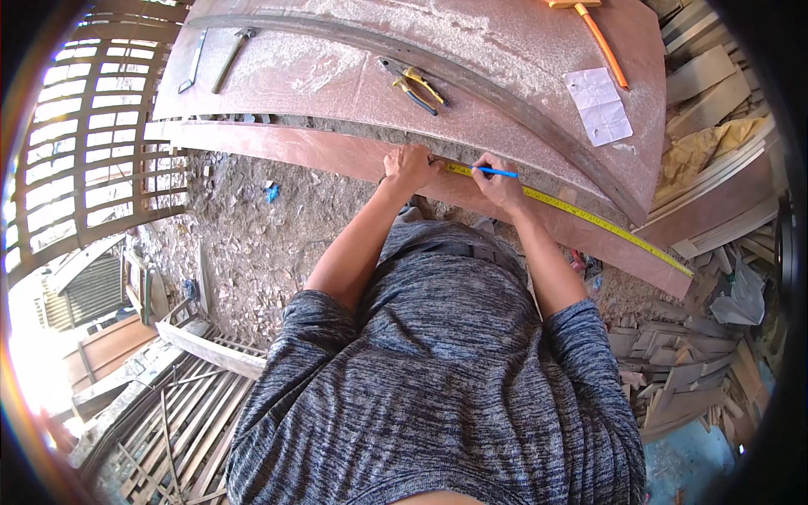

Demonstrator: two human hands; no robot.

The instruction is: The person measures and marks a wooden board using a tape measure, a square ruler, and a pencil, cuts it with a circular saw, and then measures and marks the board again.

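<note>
A long, narrow reddish plywood strip (328, 154) lies crosswise in front of me, along the near side of a large dusty board. My left hand (411, 168) is closed round the dark end of a tape measure on the strip. Its yellow blade (589, 216) stretches right along the strip to the strip's right end. In my right hand (502, 187) is a slim blue pencil or pen (497, 172), gripped just above the blade. Whether its tip touches the wood I cannot make out.
On the dusty board (471, 50) lie a long wooden bar (505, 105), yellow-handled pliers (414, 87), a hammer (233, 59), an orange-handled tool (602, 46) and a creased paper (598, 106). Wood offcuts (682, 362) pile up at right. Slats (181, 429) lie lower left.
</note>
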